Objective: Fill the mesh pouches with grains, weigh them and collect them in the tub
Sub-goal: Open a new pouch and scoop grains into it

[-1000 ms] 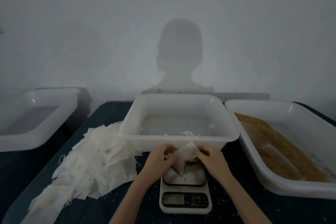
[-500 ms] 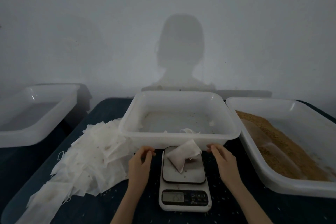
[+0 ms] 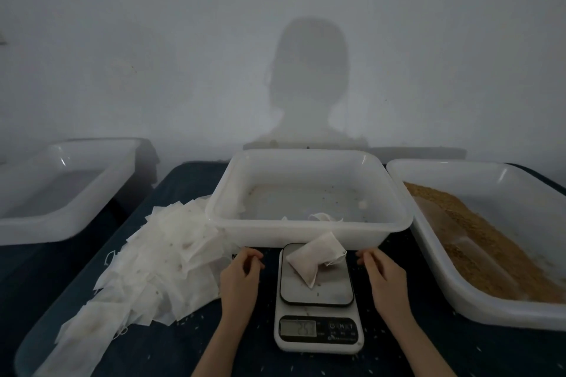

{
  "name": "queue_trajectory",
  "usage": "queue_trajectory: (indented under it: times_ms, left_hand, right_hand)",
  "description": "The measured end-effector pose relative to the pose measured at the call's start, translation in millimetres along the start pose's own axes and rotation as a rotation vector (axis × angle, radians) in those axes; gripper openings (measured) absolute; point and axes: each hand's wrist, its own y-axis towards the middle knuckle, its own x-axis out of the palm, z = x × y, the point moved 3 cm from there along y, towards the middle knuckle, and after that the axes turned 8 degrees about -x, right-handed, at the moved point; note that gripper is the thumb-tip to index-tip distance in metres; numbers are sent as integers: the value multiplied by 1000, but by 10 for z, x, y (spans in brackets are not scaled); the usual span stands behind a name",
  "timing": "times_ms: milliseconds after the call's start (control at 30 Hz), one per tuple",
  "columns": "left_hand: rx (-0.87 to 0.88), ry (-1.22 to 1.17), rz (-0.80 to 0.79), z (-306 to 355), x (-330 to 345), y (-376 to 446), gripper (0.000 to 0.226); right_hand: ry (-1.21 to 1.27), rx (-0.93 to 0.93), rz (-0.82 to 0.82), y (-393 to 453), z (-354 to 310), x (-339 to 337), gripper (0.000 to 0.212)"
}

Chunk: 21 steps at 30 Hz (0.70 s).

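Dark tabletop point(image 3: 428, 355): filled pouch point(image 3: 315, 255) on scale point(image 3: 317, 300) (display unreadable), left hand point(image 3: 240, 277), right hand point(image 3: 384, 277) released.

Filled pouch point(image 3: 314, 257) lay tilted on the platform of the scale point(image 3: 317, 300); display lit, digits unreadable. Left hand point(image 3: 240, 280) and right hand point(image 3: 382, 277) rested on the table point(image 3: 199, 343) either side of the scale, fingers loosely curled, holding nothing. Middle tub point(image 3: 309, 228) just behind the scale held one pouch. Empty pouches point(image 3: 159, 260) heaped at left; grain tub point(image 3: 477, 309) at right; scattered grains on the table
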Motion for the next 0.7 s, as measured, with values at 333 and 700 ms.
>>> queue_trajectory:
  times_ms: [333,700]
  left_hand:
    - [-46,-1,-17,-19,11,6,26]
    - [-62,27,-31,-22,1,0,25]
  right_hand:
    - [-49,-159,-79,19,-284,-10,16]
    - [-141,-79,-211,204,-602,196,22]
